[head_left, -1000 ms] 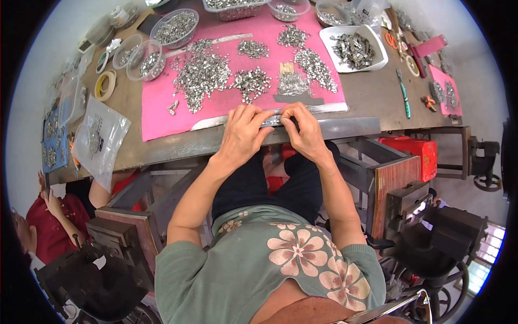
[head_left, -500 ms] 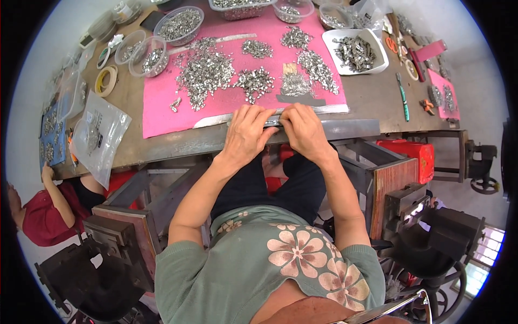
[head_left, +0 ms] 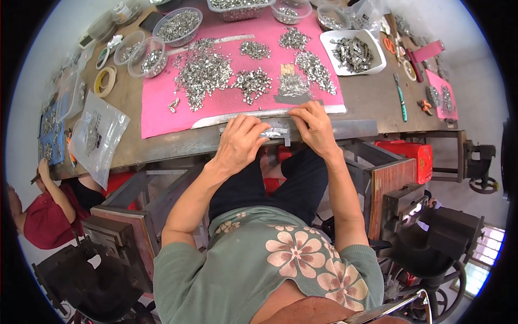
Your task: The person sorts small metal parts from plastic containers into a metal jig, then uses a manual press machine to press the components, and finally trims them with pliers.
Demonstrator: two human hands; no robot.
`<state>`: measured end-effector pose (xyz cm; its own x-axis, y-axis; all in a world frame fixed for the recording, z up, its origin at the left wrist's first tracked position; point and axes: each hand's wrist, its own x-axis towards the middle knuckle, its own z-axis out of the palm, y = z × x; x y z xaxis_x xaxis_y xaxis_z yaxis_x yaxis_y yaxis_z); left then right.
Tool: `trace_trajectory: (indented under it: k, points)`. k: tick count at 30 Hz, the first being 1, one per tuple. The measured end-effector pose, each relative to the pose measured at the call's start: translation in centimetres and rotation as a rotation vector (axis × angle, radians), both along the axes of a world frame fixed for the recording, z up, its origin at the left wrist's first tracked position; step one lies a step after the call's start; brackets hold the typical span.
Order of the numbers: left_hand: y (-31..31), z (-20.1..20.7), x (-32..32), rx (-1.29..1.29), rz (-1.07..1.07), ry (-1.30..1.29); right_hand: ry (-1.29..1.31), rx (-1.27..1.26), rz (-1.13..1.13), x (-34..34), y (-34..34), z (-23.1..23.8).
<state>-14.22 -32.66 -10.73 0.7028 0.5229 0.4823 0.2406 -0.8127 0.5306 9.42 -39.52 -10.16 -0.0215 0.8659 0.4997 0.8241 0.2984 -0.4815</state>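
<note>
At the table's front edge my left hand [head_left: 239,141] curls its fingers over a small silvery metal strip [head_left: 278,133], which has a short tab pointing down at its right end. To the right of it, my right hand [head_left: 317,131] is raised with thumb and forefinger pinched together near a dark grey strip [head_left: 298,100]; whatever may be between the fingertips is too small to make out. Just beyond that strip lies a heap of thin silvery metal pieces [head_left: 294,85]. A long whitish band [head_left: 221,120] runs along the near edge of the pink mat [head_left: 162,119].
Piles of small metal parts [head_left: 202,75] cover the mat. Behind them stand clear tubs [head_left: 178,40], and a white tray [head_left: 380,63] is at the right. Tape [head_left: 105,81], a plastic bag [head_left: 110,121] and a toothbrush [head_left: 400,97] lie around. A person in red [head_left: 51,216] sits at left.
My right hand has lifted off the metal strip and moved to the right, uncovering the strip's right end. My left hand has shifted slightly left and nearer, staying on the strip.
</note>
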Motion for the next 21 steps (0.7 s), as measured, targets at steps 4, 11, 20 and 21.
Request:
trace_trajectory:
  k: [4,11,20,21]
  points:
    - [-0.3,0.1,-0.5,0.006,-0.019,-0.007,-0.008,-0.032,-0.005,0.1,-0.4,0.0]
    - [-0.6,0.1,-0.7,0.012,-0.008,0.005,-0.157,-0.011,0.009,-1.2,-2.4,-0.7]
    - [-0.1,-0.4,0.7,0.041,0.07,-0.011,-0.259,0.071,-0.066,-2.0,-5.5,-2.6]
    - [0.0,-0.4,1.0,0.06,0.077,-0.018,-0.255,0.117,-0.089,-2.1,-5.7,-3.3]
